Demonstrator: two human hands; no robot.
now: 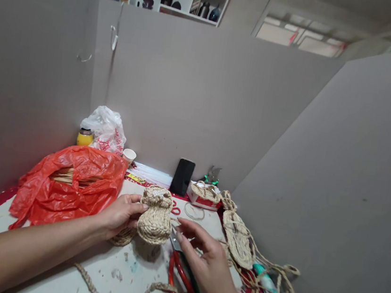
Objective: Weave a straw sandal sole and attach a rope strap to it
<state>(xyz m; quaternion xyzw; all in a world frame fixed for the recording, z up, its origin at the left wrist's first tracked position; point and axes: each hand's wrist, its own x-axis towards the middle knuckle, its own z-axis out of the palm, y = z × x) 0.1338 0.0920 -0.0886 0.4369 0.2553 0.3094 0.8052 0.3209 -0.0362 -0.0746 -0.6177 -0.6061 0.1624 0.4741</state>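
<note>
A small woven straw piece [156, 217], narrow at its waist and with whitish beads near the top, is held upright above the table. My left hand [125, 214] is closed on its left edge, thumb in front. On its right side my right hand [200, 249] has thumb and forefinger close together at a thin strand by the piece's edge. Red-handled scissors [176, 270] lie under and along my right hand, blades pointing at the woven piece; whether the palm grips them is hidden. Another woven piece [123, 237] rests behind my left wrist.
An orange plastic bag [67, 207] with straw stands at the left, a white bag [107, 128] and yellow jar [85, 137] behind it. A phone [182, 177] leans on the wall near a red box [204, 196]. Woven soles [238, 240] and loose cords lie right.
</note>
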